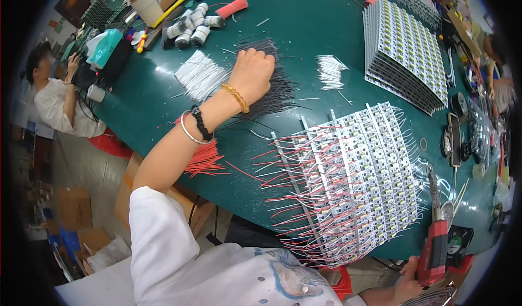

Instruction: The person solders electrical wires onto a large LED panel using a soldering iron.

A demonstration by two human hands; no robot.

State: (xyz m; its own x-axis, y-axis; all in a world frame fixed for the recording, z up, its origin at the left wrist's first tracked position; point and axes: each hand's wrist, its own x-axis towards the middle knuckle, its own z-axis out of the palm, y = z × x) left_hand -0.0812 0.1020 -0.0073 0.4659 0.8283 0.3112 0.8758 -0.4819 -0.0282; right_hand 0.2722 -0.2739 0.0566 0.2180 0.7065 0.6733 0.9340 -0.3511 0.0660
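Observation:
My left hand (251,73) rests, fingers curled down, on a pile of short black wires (274,85) on the green table (304,28); whether it grips any cannot be seen. Bracelets circle that wrist. A bundle of white wires (200,75) lies just left of it, and red wires (204,159) lie under my forearm. My right hand (405,284) at the lower right edge holds a red soldering iron (433,246), its tip pointing up. Between the hands lies a panel of LED strips (353,181) with red and white wires sticking out.
A stack of LED strip panels (405,53) stands at the back right. More white wires (330,71) lie mid-table. Tape rolls (190,28), a cup (147,4) and tools crowd the far left. Another person (54,99) sits at the left; a second person is at the far right edge.

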